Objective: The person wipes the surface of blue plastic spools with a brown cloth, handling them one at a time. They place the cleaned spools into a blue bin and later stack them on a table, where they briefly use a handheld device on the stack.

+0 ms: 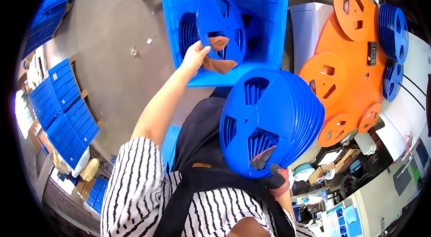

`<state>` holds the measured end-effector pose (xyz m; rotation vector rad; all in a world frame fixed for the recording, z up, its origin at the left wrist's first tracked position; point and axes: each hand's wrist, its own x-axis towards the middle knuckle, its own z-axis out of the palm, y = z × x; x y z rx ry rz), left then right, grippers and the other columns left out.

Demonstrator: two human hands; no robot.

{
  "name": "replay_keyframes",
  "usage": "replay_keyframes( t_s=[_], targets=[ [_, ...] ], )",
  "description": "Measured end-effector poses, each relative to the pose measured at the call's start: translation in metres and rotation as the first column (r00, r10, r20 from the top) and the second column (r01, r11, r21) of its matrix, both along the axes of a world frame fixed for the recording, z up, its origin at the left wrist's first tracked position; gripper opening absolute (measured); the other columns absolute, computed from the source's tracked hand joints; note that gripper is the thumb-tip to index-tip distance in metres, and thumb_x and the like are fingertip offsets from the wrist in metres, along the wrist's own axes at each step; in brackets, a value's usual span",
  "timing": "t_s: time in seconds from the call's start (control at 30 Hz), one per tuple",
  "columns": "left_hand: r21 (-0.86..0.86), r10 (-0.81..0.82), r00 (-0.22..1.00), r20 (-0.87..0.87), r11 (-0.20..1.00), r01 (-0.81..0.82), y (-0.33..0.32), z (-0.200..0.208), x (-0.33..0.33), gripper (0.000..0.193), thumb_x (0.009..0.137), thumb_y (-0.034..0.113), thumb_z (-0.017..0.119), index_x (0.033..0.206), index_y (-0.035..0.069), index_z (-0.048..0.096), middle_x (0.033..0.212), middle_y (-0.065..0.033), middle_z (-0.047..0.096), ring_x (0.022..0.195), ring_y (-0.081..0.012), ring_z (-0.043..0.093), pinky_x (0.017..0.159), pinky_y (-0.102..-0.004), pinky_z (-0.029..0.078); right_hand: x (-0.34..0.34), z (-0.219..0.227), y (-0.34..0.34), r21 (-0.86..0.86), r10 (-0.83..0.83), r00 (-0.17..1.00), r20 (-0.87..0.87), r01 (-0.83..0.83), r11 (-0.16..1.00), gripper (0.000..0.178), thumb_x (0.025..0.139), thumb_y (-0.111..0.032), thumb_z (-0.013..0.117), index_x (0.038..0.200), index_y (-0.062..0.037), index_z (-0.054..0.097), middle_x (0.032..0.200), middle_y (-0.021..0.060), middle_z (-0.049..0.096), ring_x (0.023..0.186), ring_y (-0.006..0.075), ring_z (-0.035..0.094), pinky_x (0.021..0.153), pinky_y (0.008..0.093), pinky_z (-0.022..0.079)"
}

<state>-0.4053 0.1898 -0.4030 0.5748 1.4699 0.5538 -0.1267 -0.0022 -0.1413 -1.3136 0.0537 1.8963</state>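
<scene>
The gloved right hand (277, 180) was hooked firmly through a slot in the stack of blue reels (240, 125) by the wearer's torso; the left hand (195, 56) bent at a binned reel (230, 24), beside brown cloth (219, 65), its grip unclear to me.

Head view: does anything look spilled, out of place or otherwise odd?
Yes, slightly: two small pale scraps lie loose on the grey floor left of the blue bin, like litter. The stack of blue reels gripped by the right hand shows no clear damage.

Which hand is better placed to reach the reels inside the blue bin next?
Probably the left hand: it's at the bin, holding only brown fabric; the right hand supports the stacked reels.
</scene>
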Motion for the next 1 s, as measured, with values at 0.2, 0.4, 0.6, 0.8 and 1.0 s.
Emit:
replay_keyframes(
  t_s=[0.2, 0.4, 0.6, 0.8, 1.0],
  targets=[
    [-0.112, -0.082, 0.981, -0.178, 0.992, 0.063, -0.018, -0.062, 0.018, 0.04, 0.091, 0.005, 0.058, 0.13, 0.003, 0.048, 0.123, -0.0104, 0.06, 0.114, -0.0229, 0.056, 0.099, -0.0353, 0.043, 0.004, -0.008, 0.01, 0.011, -0.107, 0.984, -0.144, 0.11, 0.994, 0.045, 0.072, -0.036, 0.07, 0.098, -0.0039, 0.051, 0.074, 0.0085, 0.054, 0.072, 0.0252, 0.054, 0.078, 0.0405, 0.044],
    [0.131, 0.099, 0.987, -0.124, 0.988, -0.083, -0.051, 0.056, -0.023, 0.035, 0.094, 0.002, 0.047, 0.129, 0.0, 0.052, 0.123, -0.008, 0.059, 0.118, -0.0182, 0.054, 0.102, -0.0304, 0.04, 0.028, -0.026, 0.01, 0.126, -0.227, 0.926, -0.301, 0.275, 0.953, 0.048, 0.079, -0.053, 0.069, 0.102, -0.0173, 0.045, 0.074, 0.0036, 0.052, 0.068, 0.0209, 0.053, 0.08, 0.0385, 0.041],
    [0.332, -0.419, 0.549, -0.723, 0.486, 0.808, -0.06, 0.179, 0.014, 0.052, 0.089, 0.014, 0.057, 0.14, 0.014, 0.047, 0.145, -0.0105, 0.045, 0.137, -0.0353, 0.036, 0.111, -0.057, 0.021, 0.029, -0.051, 0.012, 0.189, -0.202, 0.782, -0.59, 0.377, 0.907, 0.026, 0.089, -0.044, 0.06, 0.088, -0.0226, 0.046, 0.069, -0.0007, 0.055, 0.063, 0.0161, 0.054, 0.067, 0.035, 0.039],
    [0.688, -0.529, 0.74, -0.416, 0.349, 0.636, -0.091, 0.219, 0.087, 0.056, 0.084, 0.022, 0.065, 0.133, 0.001, 0.049, 0.135, -0.0188, 0.052, 0.124, -0.0351, 0.051, 0.107, -0.0479, 0.038, 0.016, -0.032, 0.012, 0.003, -0.299, 0.794, -0.53, 0.354, 0.935, 0.044, 0.079, -0.056, 0.07, 0.089, -0.0229, 0.043, 0.066, -0.0014, 0.053, 0.058, 0.0184, 0.054, 0.065, 0.0351, 0.04],
    [0.511, -0.55, 0.668, -0.501, 0.436, 0.741, -0.119, 0.193, 0.04, 0.055, 0.085, 0.017, 0.061, 0.137, 0.006, 0.049, 0.143, -0.0168, 0.045, 0.136, -0.0328, 0.039, 0.112, -0.0444, 0.031, 0.01, -0.047, 0.013, 0.173, -0.101, 0.703, -0.704, 0.309, 0.935, 0.023, 0.088, -0.04, 0.06, 0.086, -0.0214, 0.047, 0.07, -0.0012, 0.054, 0.066, 0.0144, 0.053, 0.074, 0.0324, 0.041]
  ],
)
